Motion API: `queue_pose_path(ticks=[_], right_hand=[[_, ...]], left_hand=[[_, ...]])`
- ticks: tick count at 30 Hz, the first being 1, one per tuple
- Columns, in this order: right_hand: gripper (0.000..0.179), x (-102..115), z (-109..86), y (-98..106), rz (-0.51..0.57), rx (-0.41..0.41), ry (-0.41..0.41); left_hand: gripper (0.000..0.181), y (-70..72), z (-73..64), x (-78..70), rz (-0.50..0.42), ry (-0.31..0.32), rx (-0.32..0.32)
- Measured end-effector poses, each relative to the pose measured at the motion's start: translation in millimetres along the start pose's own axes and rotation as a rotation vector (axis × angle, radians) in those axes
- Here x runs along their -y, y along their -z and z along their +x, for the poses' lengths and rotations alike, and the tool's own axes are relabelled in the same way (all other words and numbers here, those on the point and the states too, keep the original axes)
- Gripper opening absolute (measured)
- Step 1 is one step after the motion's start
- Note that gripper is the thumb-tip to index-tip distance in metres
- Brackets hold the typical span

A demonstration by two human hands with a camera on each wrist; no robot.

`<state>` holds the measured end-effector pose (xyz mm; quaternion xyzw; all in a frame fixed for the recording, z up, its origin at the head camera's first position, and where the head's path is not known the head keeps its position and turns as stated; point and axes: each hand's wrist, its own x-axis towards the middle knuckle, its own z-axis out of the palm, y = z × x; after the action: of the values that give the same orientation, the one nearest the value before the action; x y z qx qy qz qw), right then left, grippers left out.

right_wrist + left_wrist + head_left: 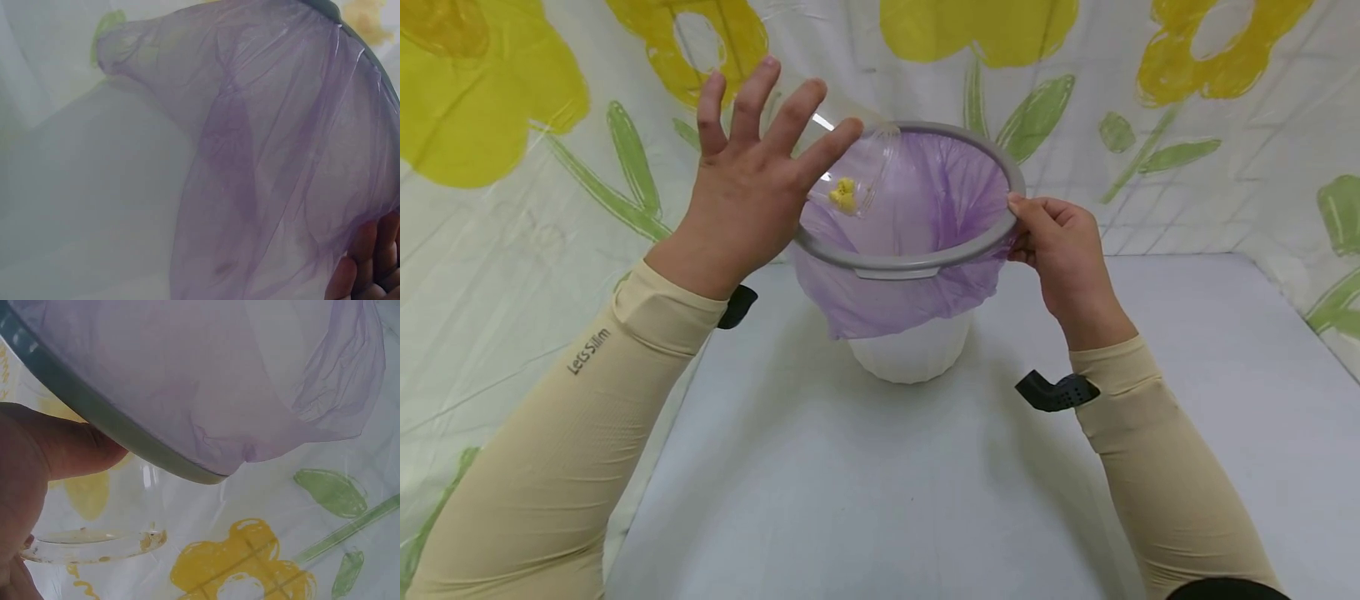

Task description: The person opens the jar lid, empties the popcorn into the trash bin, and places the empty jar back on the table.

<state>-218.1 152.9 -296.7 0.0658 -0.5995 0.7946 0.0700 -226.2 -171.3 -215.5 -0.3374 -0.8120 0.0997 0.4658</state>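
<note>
My left hand [748, 187] grips a clear, wide cup [874, 150] with fingers spread around it, tipped over the left side of a bin [910, 354]. Inside the cup near its mouth shows a small yellow clump [843, 195]. Brownish bits cling to the cup's round edge in the left wrist view, where the thumb [81, 450] lies right at the bin's rim. A lilac bag [917, 192] lines the white bin and folds out under its grey ring [901, 263]. At the ring's right side, my right hand [1060, 242] pinches ring and bag, thumb on top.
The bin stands on a pale cloth-covered table [880, 483]. Behind it and at the sides hangs a white sheet [1240, 200] printed with yellow flowers and green leaves. A black strap piece [1056, 392] juts from the right wrist.
</note>
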Motion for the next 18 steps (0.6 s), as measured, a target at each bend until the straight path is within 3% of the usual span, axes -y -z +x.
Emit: queue_pose_path(ticks=[7,14,18], right_hand=[[0.020,-0.2,0.6,0.0,0.012,-0.003,0.002],[0.020,-0.7,0.9,0.6,0.014,-0.005,0.000],[0.020,-0.7,1.0,0.5,0.009,-0.005,-0.004]], left_hand=[[0.056,1.8,2.7,-4.7,0.003,-0.028,-0.043],[0.060,3.1,-0.1,-6.4,0.027,-0.009,0.008],[0.055,2.3,0.7,-7.1,0.042,-0.038,-0.018]])
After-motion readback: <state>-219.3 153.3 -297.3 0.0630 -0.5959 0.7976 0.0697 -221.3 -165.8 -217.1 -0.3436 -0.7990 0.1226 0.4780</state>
